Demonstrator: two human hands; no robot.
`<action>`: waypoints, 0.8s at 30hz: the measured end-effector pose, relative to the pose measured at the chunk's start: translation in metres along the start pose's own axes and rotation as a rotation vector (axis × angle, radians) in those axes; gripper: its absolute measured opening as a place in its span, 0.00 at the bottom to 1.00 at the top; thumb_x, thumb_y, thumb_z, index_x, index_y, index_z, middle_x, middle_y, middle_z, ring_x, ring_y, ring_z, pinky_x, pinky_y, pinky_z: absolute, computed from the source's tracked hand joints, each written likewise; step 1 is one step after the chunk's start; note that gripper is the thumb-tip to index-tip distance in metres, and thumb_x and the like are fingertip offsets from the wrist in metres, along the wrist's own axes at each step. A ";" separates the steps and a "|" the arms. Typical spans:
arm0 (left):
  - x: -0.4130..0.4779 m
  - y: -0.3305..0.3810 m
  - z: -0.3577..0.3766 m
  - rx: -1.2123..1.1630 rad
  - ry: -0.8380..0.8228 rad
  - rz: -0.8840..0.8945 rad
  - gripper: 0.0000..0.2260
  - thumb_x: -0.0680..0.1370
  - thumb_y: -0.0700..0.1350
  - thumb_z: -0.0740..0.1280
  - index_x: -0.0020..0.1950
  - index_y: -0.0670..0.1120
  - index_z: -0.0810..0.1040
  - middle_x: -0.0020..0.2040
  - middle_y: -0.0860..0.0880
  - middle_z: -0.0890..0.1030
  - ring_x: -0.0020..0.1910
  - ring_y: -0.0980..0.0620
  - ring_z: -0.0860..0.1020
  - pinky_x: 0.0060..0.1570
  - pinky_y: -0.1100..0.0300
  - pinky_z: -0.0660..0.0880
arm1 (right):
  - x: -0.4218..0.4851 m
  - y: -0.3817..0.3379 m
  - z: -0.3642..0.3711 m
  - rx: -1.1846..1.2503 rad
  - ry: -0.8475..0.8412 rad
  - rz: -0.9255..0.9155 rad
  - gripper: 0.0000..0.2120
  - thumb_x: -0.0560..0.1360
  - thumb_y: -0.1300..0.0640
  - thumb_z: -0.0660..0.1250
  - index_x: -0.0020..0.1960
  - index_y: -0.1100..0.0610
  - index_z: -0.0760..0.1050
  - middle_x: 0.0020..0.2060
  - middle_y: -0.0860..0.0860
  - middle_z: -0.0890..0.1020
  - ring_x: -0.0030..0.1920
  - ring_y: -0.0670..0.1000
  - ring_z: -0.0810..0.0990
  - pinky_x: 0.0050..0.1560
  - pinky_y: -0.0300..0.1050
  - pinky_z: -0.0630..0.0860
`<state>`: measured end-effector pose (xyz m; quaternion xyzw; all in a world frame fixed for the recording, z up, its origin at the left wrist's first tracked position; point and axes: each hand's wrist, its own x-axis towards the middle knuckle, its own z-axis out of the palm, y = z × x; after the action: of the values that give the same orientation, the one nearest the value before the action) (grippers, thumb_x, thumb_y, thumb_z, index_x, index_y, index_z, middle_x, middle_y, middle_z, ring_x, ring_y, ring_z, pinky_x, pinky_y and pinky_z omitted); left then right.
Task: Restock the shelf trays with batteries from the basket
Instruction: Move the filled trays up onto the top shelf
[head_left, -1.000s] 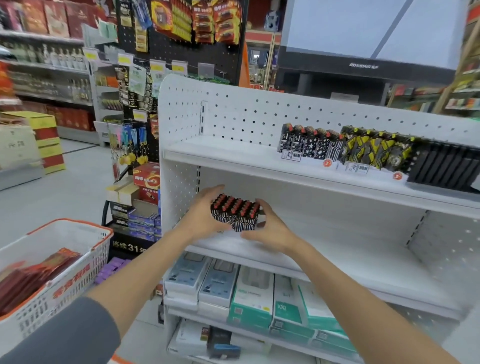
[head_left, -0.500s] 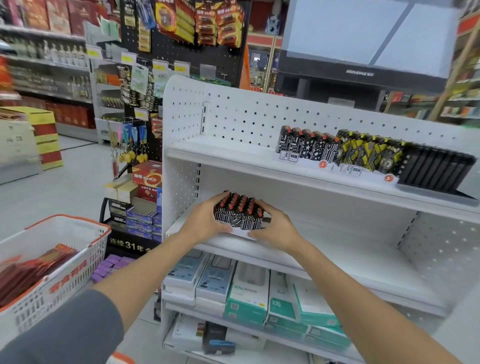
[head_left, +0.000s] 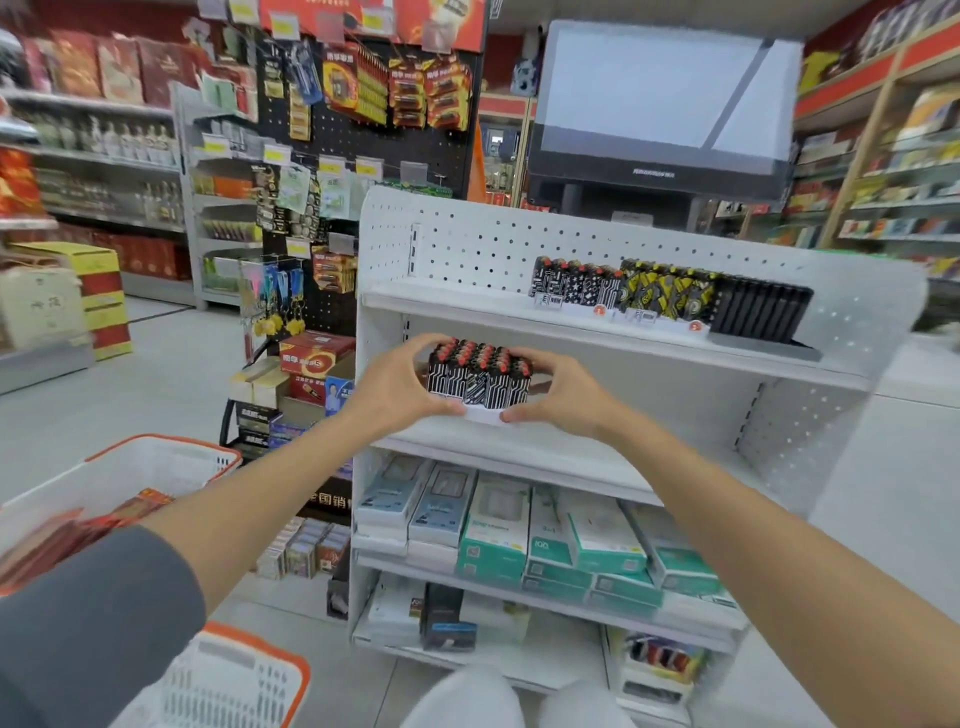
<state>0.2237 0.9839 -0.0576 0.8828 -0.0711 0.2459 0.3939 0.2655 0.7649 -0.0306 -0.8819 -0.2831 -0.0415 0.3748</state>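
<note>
Two hands clamp one battery tray (head_left: 478, 378): left hand (head_left: 392, 387) on its left end, right hand (head_left: 569, 397) opposite, at the left end of the middle shelf (head_left: 545, 462).

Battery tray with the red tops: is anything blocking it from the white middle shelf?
Nothing visible does. The left hand and right hand grip the tray of black-and-white, red-topped batteries at the white metal middle shelf, bare around it.
</note>
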 end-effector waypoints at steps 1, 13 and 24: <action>-0.003 0.006 -0.005 -0.001 0.013 0.005 0.41 0.62 0.53 0.82 0.72 0.57 0.69 0.69 0.51 0.74 0.65 0.51 0.74 0.56 0.59 0.69 | -0.004 -0.007 -0.006 0.000 0.003 -0.007 0.41 0.63 0.55 0.81 0.72 0.50 0.67 0.60 0.47 0.78 0.55 0.50 0.78 0.59 0.48 0.76; 0.049 0.052 -0.053 -0.083 0.150 0.112 0.38 0.62 0.53 0.82 0.70 0.58 0.71 0.62 0.55 0.76 0.57 0.56 0.74 0.53 0.59 0.73 | 0.029 -0.063 -0.064 -0.079 0.144 -0.137 0.42 0.61 0.50 0.81 0.71 0.43 0.67 0.66 0.49 0.75 0.55 0.50 0.79 0.60 0.55 0.76; 0.156 0.025 -0.051 -0.064 0.151 0.030 0.41 0.61 0.48 0.83 0.70 0.54 0.70 0.60 0.49 0.77 0.57 0.49 0.75 0.57 0.51 0.75 | 0.146 -0.057 -0.075 -0.305 0.143 -0.114 0.42 0.65 0.54 0.79 0.75 0.50 0.63 0.69 0.49 0.72 0.64 0.52 0.73 0.62 0.46 0.71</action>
<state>0.3321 1.0148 0.0643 0.8474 -0.0623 0.3154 0.4226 0.3679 0.8139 0.1010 -0.9059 -0.2955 -0.1678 0.2528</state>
